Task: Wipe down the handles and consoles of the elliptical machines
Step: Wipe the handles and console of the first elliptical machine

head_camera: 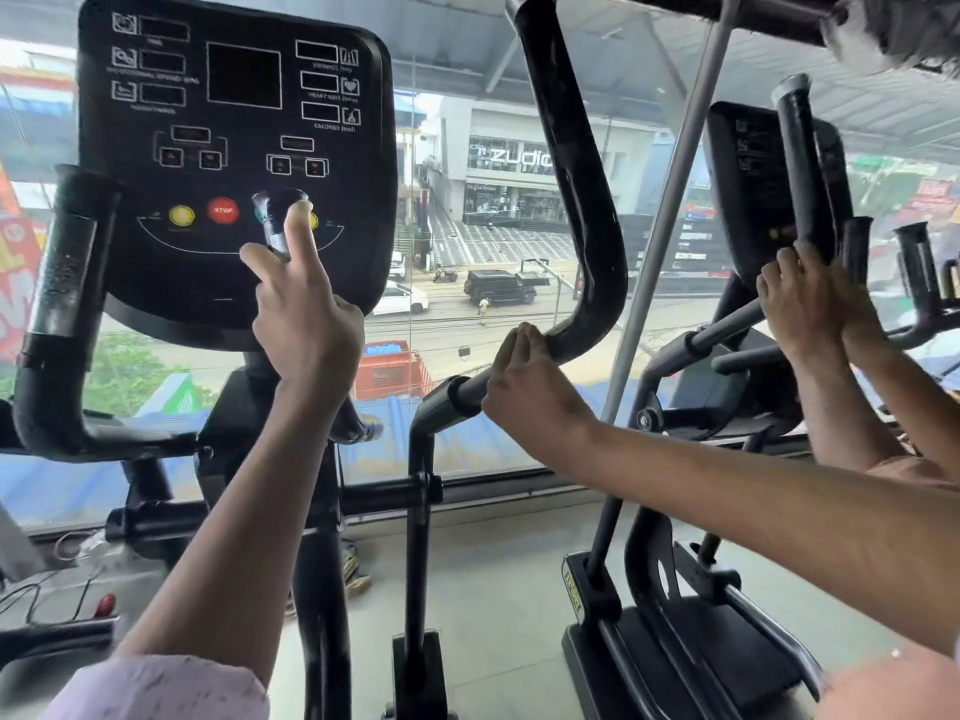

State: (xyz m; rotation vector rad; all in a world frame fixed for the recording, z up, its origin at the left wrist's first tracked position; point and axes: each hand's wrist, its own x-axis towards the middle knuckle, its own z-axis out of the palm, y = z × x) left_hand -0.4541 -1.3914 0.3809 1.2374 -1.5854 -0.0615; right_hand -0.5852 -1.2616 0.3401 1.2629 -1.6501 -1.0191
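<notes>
The floor (498,589) is a pale, smooth surface running to the window wall. The black elliptical base (691,662) stands on it at right. A striped cloth-like item (358,571) lies near the centre post (418,563).

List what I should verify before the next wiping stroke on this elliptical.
1. Left hand pinches the inner grip in front of the console: ok.
2. Right hand curls round the lower end of the swing handle: ok.
3. Wiping cloth in a hand: none shows, not ok.
4. Console screens dark: ok.
5. Another person's hands are on the next machine, apart from ours: ok.
6. Grip and handle surfaces clean: cannot tell.
</notes>
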